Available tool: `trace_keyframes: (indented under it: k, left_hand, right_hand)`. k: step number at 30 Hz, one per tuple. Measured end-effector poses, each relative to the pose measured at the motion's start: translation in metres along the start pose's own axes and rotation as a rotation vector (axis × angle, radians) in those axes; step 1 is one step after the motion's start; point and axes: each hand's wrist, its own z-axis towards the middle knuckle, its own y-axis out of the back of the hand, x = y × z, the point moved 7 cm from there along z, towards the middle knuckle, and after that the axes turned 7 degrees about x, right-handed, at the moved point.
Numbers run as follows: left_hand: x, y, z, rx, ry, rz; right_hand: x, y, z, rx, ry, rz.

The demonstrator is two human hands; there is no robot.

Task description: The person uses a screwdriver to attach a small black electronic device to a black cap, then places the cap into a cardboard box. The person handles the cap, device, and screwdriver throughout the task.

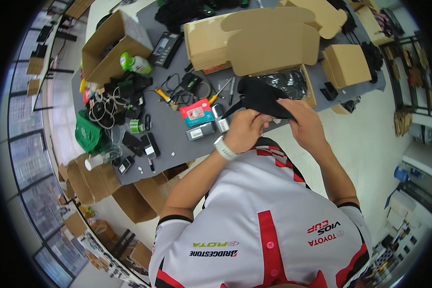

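Observation:
Both my hands are raised at the table's near edge, holding a soft black cloth item (pixel 261 98) with a pointed flap on its left; its exact kind is not plain. My left hand (pixel 246 132), with a white watch on the wrist, is closed at its lower edge, fingers curled. My right hand (pixel 306 124) pinches its right edge between thumb and fingers. Just behind the cloth item lies an open cardboard box (pixel 311 89) with a black plastic bag (pixel 293 82) inside. Left of my left hand are a red and teal packet (pixel 197 113) and a small grey box (pixel 200 131).
Screwdrivers (pixel 221 91), cables and a tape roll lie mid-table. A cardboard box (pixel 115 45), a green-capped bottle (pixel 137 64) and tangled white cables (pixel 105 108) crowd the left. A closed carton (pixel 346 66) stands right. Open cartons (pixel 134 199) sit on the floor below the table's near left edge.

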Motion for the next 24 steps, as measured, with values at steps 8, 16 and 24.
trace_keyframes:
  k: [8,16,24]
  left_hand:
    - [0.000,0.031,0.004,-0.058,-0.146,0.146]
    - [0.099,0.177,-0.080,-0.495,0.007,-0.160]
    - [0.104,0.145,-0.084,-0.546,0.126,0.287]
  right_hand:
    - [-0.028,-0.020,0.016,0.044,-0.058,0.089]
    - [-0.118,0.027,0.015,0.039,-0.542,0.848]
    - [-0.100,0.029,0.043,-0.188,-0.403,0.534]
